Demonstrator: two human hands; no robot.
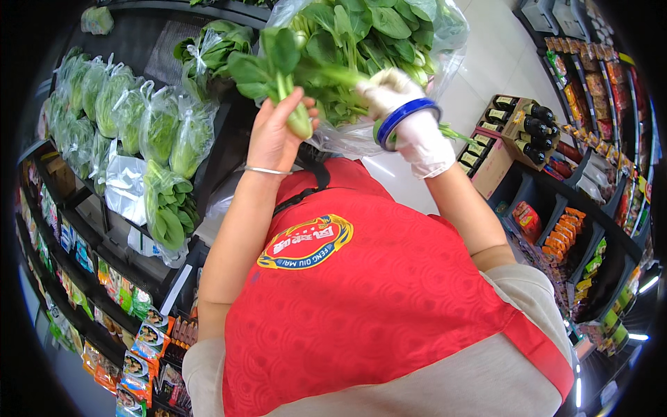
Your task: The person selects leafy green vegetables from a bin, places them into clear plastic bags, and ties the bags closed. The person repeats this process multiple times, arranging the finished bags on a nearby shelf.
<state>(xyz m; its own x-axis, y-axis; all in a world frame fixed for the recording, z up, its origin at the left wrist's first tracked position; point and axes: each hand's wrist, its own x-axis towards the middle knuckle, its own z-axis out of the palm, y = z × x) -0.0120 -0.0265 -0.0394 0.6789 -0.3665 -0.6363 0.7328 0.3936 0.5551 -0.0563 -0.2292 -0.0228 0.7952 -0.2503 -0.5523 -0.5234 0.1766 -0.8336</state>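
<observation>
My bare left hand grips a head of bok choy by its pale base, leaves pointing up. My right hand wears a whitish glove, with a blue tape roll ring around its wrist. Its fingers are closed on a blurred green stalk or leaf that reaches towards the left hand. Behind both hands lies a heap of loose bok choy in a large clear plastic bag. Left of the heap sits a tied bunch of leafy greens.
Bagged leafy vegetables stand in rows on a black display rack at left, with a white plastic bag by its edge. Packaged goods fill shelves below. At right are cartons of dark bottles and snack bins. Tiled floor shows between.
</observation>
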